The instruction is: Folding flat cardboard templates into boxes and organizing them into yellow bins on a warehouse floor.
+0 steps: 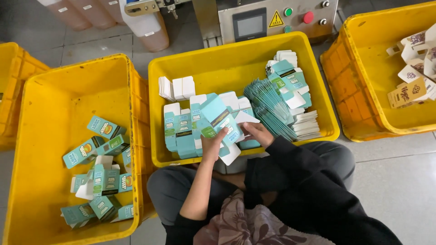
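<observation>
A teal and white cardboard carton (219,119) is held up over the front of the middle yellow crate (236,56). My left hand (211,145) grips the carton's lower end. My right hand (256,133) pinches its white flap on the right side. Under the hands, more teal cartons (181,131) stand in the crate. A fanned stack of flat teal carton blanks (272,106) lies to the right in the same crate.
A yellow crate (54,90) on the left holds several folded teal cartons (102,179). Another yellow crate (363,77) at the right holds white and tan cartons. A metal machine with a screen and buttons (272,18) stands behind. My knees are against the middle crate.
</observation>
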